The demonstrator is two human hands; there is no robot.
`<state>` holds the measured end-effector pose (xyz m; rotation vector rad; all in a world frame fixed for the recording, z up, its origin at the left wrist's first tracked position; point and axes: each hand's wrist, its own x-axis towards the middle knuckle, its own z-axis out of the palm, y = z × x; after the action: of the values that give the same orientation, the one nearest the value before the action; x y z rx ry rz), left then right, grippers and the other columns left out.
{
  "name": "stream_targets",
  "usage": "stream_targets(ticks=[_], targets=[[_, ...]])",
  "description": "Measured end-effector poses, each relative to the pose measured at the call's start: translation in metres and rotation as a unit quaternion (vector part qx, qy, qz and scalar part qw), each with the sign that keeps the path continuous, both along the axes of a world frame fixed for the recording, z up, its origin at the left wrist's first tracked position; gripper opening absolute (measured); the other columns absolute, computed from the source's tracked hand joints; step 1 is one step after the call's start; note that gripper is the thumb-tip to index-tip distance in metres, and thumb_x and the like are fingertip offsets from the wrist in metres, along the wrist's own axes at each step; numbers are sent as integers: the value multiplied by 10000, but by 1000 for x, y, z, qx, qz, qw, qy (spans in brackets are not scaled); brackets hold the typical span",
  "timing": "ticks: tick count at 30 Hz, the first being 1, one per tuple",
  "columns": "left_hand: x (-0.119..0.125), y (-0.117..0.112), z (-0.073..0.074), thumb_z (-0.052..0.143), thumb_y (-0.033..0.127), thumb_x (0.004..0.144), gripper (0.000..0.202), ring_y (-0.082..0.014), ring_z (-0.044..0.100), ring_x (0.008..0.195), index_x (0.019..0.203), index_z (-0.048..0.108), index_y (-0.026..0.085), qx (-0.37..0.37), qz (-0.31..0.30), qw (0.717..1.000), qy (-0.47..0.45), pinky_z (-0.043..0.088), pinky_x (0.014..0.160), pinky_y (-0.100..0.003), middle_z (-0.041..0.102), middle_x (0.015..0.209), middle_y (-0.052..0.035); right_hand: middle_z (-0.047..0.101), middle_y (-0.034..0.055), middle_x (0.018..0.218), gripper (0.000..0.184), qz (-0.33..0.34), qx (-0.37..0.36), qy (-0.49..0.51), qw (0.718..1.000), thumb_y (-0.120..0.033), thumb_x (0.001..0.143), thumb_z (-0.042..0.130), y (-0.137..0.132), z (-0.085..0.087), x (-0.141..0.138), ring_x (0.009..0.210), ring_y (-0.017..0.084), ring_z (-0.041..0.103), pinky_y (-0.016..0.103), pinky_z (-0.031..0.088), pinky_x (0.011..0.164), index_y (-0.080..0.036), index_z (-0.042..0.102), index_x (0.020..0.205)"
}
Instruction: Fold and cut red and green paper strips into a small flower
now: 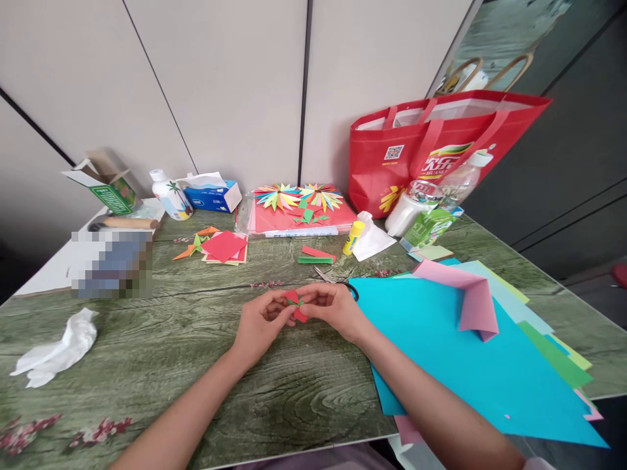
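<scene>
Between both hands, above the middle of the table (210, 365), is a small red and green folded paper piece (300, 314). My left hand (262, 321) pinches its left side with thumb and fingers. From the right, my right hand (336, 309) grips the same piece, its fingertips close to the left ones. The fingers hide part of the folds. Just behind my right hand lie scissors (324, 275), their black handle partly covered. Red and green folded strips (316, 256) lie farther back, beside a yellow glue stick (353, 237).
Large blue paper (441, 365) over other coloured sheets covers the right side, with a folded pink sheet (479, 303). Along the back are a tissue box (213, 197), paper fans (277, 196), a red bag (377, 163) and a bottle (465, 179). Crumpled tissue (61, 349) lies left.
</scene>
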<state>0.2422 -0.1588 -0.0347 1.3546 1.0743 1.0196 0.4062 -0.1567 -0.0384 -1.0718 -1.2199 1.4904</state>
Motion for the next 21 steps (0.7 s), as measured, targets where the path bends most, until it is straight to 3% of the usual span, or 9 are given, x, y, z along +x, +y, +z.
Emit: stream_targets(ticks=[5, 13, 21], targets=[[2, 0, 5, 678, 232, 652, 180, -148, 629, 531, 759, 571, 134, -37, -9, 999, -15, 534, 513, -270, 652, 627, -11, 668, 16, 632, 266, -11, -9, -18, 1000, -239, 543, 730, -3, 4, -2, 542, 126, 598, 265, 477, 572, -137, 666, 780], [4, -2, 11, 696, 248, 639, 197, -145, 617, 484, 734, 571, 128, -65, -7, 998, -23, 527, 502, -274, 661, 574, -14, 665, 2, 597, 249, 7, -47, 29, 998, -222, 530, 735, -2, 3, -1, 498, 111, 584, 251, 476, 535, -146, 671, 759], [0, 3, 7, 697, 258, 645, 214, -139, 611, 470, 712, 534, 137, -72, -5, 996, -51, 522, 478, -266, 642, 540, 4, 678, 14, 754, 299, 30, -63, 70, 995, -267, 563, 743, -1, -1, 2, 660, 129, 622, 300, 509, 681, -170, 684, 839]])
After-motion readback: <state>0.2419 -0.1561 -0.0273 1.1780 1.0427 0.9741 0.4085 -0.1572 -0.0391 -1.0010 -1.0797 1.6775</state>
